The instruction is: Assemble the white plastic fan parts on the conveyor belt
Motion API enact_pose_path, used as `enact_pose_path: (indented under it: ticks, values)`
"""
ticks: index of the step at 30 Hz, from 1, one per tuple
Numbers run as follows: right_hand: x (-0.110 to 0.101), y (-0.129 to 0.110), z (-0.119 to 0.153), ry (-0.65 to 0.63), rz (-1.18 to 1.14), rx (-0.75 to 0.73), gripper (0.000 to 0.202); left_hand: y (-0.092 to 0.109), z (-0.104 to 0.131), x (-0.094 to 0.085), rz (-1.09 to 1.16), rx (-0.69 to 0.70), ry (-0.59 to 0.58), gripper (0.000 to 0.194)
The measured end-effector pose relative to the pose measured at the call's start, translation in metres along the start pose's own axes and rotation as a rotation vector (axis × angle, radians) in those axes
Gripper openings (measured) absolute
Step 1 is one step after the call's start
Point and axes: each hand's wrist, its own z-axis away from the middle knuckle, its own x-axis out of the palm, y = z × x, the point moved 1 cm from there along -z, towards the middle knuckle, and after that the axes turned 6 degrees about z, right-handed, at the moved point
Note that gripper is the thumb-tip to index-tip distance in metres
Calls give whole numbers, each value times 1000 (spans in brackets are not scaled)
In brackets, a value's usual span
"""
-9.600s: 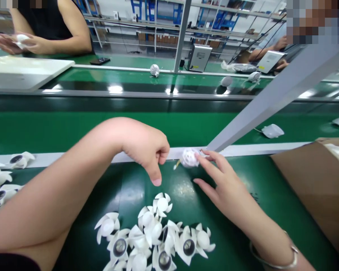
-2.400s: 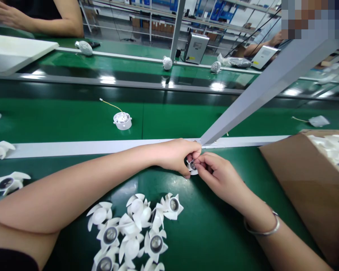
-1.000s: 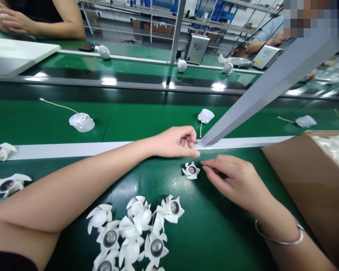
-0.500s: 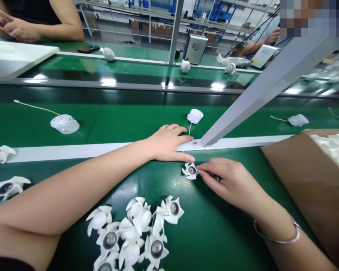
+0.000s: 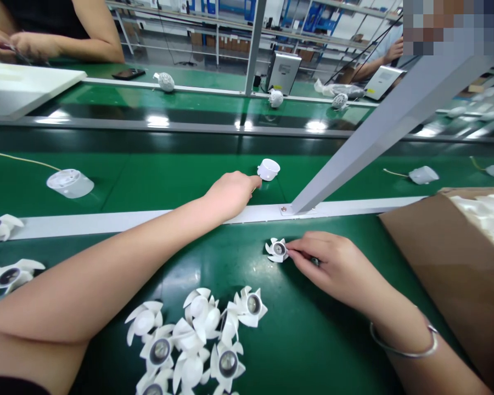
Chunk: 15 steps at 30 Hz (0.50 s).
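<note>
On the green belt, a white cup-shaped plastic housing [image 5: 269,170] trails a thin yellow wire, mostly hidden by my left hand [image 5: 233,193]. That hand's fingers are closed at the wire, right beside the housing's lower left edge. Lower down, my right hand [image 5: 327,263] pinches one blade of a small white fan impeller [image 5: 276,250] between thumb and fingertips. The impeller's round hub opening faces up, just above the green tabletop or on it; I cannot tell which. A heap of similar white impellers [image 5: 189,334] lies in front of me, some hub up, some turned over.
A slanted metal post [image 5: 362,126] rises from the white rail [image 5: 107,224] between table and belt. At right stands a cardboard box [image 5: 432,263] of impellers. Other housings [image 5: 71,184] with wires sit along the belt. Across it are a person's arms [image 5: 86,48] and wrapped round parts [image 5: 166,82].
My left hand has lifted off the rail, reached onto the belt and closed at the housing's wire. Housings on the near belt have shifted left; wrapped parts opposite moved right. My right hand stays put.
</note>
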Motion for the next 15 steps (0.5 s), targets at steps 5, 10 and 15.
enact_pose_path:
  ticks: [5, 10, 15]
  values:
    - [-2, -1, 0, 213, -20, 34, 25, 14, 5, -17, 215, 64, 196, 23]
    - [0, -1, -4, 379, 14, 72, 44, 28, 6, -40, 701, 80, 441, 10]
    - [8, -3, -5, 366, -169, 55, 74, 59, 22, -61, 1006, 102, 366, 13]
